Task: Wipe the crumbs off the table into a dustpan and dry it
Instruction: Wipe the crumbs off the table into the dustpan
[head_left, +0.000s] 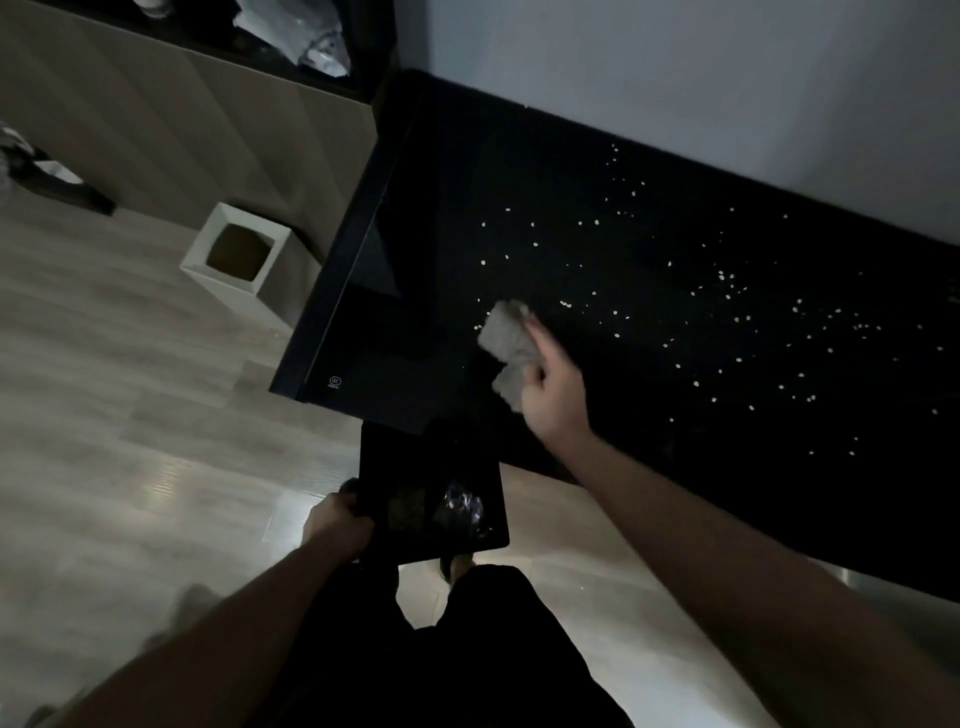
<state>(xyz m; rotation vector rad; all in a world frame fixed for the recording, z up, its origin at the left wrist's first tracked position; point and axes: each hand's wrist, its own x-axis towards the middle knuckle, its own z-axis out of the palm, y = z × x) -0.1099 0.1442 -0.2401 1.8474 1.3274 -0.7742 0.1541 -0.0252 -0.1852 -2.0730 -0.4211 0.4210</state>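
A: Left side?
B: Left hand (337, 525) grips dustpan (431, 483), held just below the counter (415, 182) near edge.
A: Right?
B: Right hand (550, 395), fingers gripping grey cloth (506, 338) on the counter. Crumbs (727, 291) scattered rightward, toward the wall edge.

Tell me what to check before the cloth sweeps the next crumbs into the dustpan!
1. Right hand grips the cloth: ok.
2. Left hand holds the dustpan: ok.
3. Dustpan sits below the table edge: ok.
4. Dustpan touches the edge with no gap: cannot tell.
5. Crumbs lie gathered near the dustpan: not ok, they are scattered far right.
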